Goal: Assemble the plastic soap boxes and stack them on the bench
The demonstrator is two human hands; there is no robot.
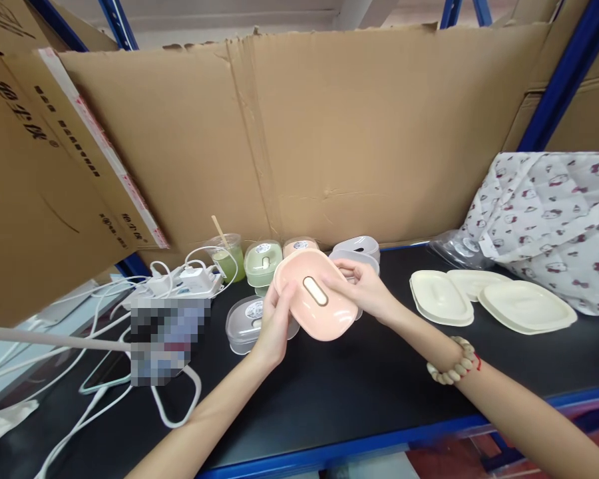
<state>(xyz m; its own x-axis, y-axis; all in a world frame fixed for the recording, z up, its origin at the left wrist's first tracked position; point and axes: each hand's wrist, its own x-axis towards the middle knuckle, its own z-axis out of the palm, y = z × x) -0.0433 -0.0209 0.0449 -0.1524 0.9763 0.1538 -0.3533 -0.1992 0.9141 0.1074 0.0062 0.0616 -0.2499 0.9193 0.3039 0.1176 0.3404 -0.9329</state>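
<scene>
Between both hands a pink oval lid (324, 319) with a pale slot-shaped inset is held up, tilted toward me. My left hand (275, 326) grips its left edge, thumb on top. My right hand (362, 287) pinches its upper right edge, the fingers partly behind it. Just behind stand lidded oval boxes: a green box (263, 263), a pink box (301, 246) and a lilac-grey box (357, 249). A clear grey box (242, 326) sits by my left hand, partly covered by it. Cream oval lids or trays (442, 297) lie to the right.
On the left are a power strip (194, 279) with white cables, a cup of green drink (228, 259) and a phone (107, 366). A patterned bag (554, 226) stands at right. Cardboard (379, 133) walls the back of the black table (339, 406).
</scene>
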